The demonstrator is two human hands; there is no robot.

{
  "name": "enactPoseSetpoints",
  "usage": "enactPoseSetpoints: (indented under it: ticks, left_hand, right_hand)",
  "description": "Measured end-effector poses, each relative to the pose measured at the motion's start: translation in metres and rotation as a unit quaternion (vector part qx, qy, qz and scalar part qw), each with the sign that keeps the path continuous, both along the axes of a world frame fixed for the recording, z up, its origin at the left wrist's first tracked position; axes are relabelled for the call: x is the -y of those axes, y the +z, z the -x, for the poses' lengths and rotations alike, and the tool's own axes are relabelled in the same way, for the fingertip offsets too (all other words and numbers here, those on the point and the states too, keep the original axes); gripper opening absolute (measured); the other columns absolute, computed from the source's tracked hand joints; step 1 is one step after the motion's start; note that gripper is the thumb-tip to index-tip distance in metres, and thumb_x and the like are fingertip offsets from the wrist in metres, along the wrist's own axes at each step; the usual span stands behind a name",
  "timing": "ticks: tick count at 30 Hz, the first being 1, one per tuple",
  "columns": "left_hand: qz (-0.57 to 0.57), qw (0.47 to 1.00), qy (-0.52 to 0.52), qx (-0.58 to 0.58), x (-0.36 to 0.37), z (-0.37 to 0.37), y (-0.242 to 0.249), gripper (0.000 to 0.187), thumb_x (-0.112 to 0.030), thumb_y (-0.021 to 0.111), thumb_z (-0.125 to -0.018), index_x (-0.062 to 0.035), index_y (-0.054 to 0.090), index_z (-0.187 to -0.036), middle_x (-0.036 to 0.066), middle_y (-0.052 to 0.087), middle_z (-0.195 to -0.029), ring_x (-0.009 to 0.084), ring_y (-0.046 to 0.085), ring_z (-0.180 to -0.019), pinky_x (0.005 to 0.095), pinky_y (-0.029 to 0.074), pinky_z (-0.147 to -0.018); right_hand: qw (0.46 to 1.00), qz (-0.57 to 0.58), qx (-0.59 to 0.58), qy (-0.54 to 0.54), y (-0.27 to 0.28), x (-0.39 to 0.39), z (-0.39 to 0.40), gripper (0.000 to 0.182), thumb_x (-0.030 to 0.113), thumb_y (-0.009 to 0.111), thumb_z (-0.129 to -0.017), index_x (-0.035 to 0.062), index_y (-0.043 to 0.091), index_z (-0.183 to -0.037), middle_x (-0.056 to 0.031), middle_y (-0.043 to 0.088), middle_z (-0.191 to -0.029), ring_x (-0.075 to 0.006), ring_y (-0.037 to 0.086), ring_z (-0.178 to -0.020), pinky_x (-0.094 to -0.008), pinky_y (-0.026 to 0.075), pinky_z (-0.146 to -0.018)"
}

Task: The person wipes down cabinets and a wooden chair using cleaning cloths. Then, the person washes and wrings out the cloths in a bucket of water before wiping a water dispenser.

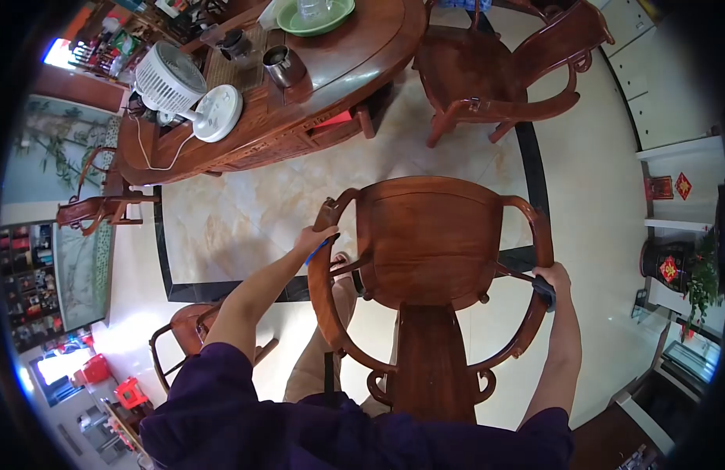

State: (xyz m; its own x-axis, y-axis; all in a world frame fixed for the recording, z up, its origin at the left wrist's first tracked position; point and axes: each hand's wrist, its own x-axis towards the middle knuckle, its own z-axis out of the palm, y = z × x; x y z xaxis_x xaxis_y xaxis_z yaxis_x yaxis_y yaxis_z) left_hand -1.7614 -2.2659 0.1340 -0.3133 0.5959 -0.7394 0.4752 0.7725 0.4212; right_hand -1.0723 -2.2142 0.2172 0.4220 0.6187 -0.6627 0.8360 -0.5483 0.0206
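A reddish-brown wooden armchair [429, 235] stands right in front of me, its backrest towards my body and its seat facing the table. My left hand [317, 238] is closed around the chair's left armrest near its front end. On the other side, my right hand [552, 276] grips the right armrest, the fingers partly hidden behind the wood. A blue band circles my left wrist, and a dark watch [543, 292] sits on the right one. My feet and legs show partly beneath the left armrest.
Ahead is a carved wooden table [339, 102] bearing a white fan [171, 78], a metal cup [284, 66] and a green tray [315, 30]. Another wooden armchair [464, 70] stands at its right, with more chairs at left. White cabinets [668, 86] line the right side.
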Motion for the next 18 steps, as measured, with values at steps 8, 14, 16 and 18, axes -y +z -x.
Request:
enactPoseSetpoints:
  ticks: [8, 14, 16, 18]
  left_hand:
    - [-0.021, 0.993, 0.111, -0.036, 0.036, 0.073, 0.027, 0.08, -0.068, 0.07, -0.065, 0.0, 0.071, -0.107, 0.016, 0.071, -0.099, 0.0259, 0.068, -0.094, 0.0382, 0.051, -0.084]
    - [-0.019, 0.987, 0.16, -0.008, 0.053, 0.106, 0.049, 0.075, -0.064, 0.07, -0.068, 0.0001, 0.071, -0.106, 0.015, 0.071, -0.097, 0.0255, 0.068, -0.093, 0.0372, 0.051, -0.084]
    - [-0.021, 0.985, 0.173, -0.012, 0.059, 0.111, 0.045, 0.077, -0.065, 0.069, -0.067, 0.0, 0.07, -0.108, 0.016, 0.071, -0.1, 0.0265, 0.068, -0.096, 0.0376, 0.05, -0.085]
    - [-0.013, 0.983, 0.18, -0.025, 0.06, 0.123, 0.037, 0.079, -0.066, 0.069, -0.067, -0.0005, 0.07, -0.11, 0.017, 0.07, -0.102, 0.0278, 0.067, -0.099, 0.0384, 0.05, -0.087]
  right_hand:
    - [0.995, 0.048, 0.025, 0.088, -0.002, -0.106, 0.107, 0.06, 0.045, 0.075, -0.058, 0.0088, 0.072, -0.106, -0.013, 0.072, -0.099, -0.0287, 0.07, -0.093, -0.04, 0.054, -0.082]
    - [0.991, 0.063, 0.048, 0.11, -0.002, -0.153, 0.173, 0.066, 0.046, 0.076, -0.058, 0.0097, 0.069, -0.113, -0.0122, 0.069, -0.111, -0.03, 0.068, -0.101, -0.0415, 0.053, -0.087]
    - [0.99, 0.065, 0.061, 0.113, -0.01, -0.166, 0.189, 0.066, 0.046, 0.076, -0.058, 0.011, 0.069, -0.114, -0.0118, 0.069, -0.111, -0.03, 0.068, -0.101, -0.0415, 0.053, -0.087]
    - [0.989, 0.062, 0.048, 0.124, -0.008, -0.176, 0.2, 0.064, 0.046, 0.076, -0.059, 0.0116, 0.07, -0.113, -0.0115, 0.07, -0.108, -0.0293, 0.069, -0.099, -0.0409, 0.053, -0.087]
